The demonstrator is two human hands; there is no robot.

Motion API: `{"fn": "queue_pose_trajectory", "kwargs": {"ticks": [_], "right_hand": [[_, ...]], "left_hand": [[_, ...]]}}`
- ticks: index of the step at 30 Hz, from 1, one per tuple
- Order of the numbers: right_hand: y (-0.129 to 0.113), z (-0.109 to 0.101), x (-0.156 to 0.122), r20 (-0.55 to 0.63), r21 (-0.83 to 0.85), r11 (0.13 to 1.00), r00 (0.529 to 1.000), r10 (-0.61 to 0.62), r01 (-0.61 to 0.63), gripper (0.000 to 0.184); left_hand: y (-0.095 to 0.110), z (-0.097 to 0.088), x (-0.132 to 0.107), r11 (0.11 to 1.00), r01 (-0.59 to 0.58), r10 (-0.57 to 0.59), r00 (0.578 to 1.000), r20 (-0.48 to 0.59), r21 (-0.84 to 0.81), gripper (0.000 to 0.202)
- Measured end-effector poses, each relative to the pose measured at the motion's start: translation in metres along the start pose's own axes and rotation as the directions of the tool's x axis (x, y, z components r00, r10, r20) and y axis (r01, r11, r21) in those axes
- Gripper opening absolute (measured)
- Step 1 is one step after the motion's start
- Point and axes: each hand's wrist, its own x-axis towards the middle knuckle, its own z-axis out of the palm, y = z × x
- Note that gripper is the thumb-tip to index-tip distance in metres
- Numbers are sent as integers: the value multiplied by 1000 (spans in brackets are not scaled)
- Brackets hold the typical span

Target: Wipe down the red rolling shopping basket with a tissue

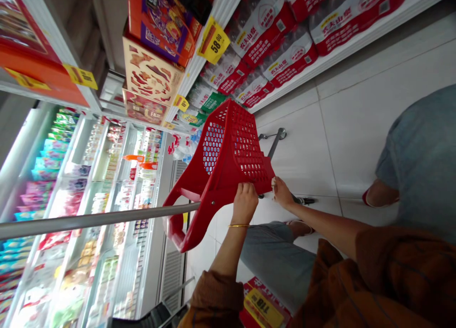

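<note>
Basket (223, 183), red plastic, was tilted above the floor (309, 152), between the bottle packs (256, 38) and the legs (274, 261). Judged light and stiff, slightly slippery, hardly fragile; rim or grey handle (107, 217) seemed the best hold, as the wheels (282, 133) might roll. Left hand (245, 199) was curled onto its edge; right hand (284, 194) had fingers narrowed at a corner, grip uncertain. Basket contents could not be made out; packs held bottles in printed film.
</note>
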Motion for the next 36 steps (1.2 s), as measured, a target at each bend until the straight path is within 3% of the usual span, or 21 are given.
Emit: {"fn": "queue_pose_trajectory", "kwargs": {"ticks": [6,10,14,19,22,25,29,31,33,36], "right_hand": [[-44,16,11,-23,-21,998,998,53,-53,44],[-78,17,19,-3,2,1000,1000,18,-18,46],[-107,11,28,52,93,991,994,-99,94,45],[-120,0,35,96,149,978,983,-159,144,44],[-118,-3,35,99,167,974,981,-169,151,44],[-120,-3,33,101,182,971,979,-175,155,44],[-127,-3,31,103,194,969,979,-177,155,43],[-130,-3,31,97,195,968,979,-180,159,43],[-135,-3,31,96,195,967,978,-183,162,43],[-150,-3,30,116,213,957,967,-226,198,43]], "left_hand": [[1,1,0,1000,7,-6,1000,28,-24,31],[1,0,-1,999,0,1,1000,25,-32,32],[0,-2,-1,999,6,-5,1000,24,-48,36],[-3,-15,-1,994,59,-58,998,13,-91,34],[-12,-34,-4,983,151,-158,985,-65,-102,35],[-26,-53,-7,937,327,-343,929,-141,-122,38],[-40,-65,-9,804,573,-594,762,-259,-159,44],[-43,-65,-10,746,644,-663,697,-274,-166,45],[-44,-62,-10,731,667,-679,688,-254,-147,44],[-43,-60,-12,753,653,-654,727,-209,-84,43]]}}
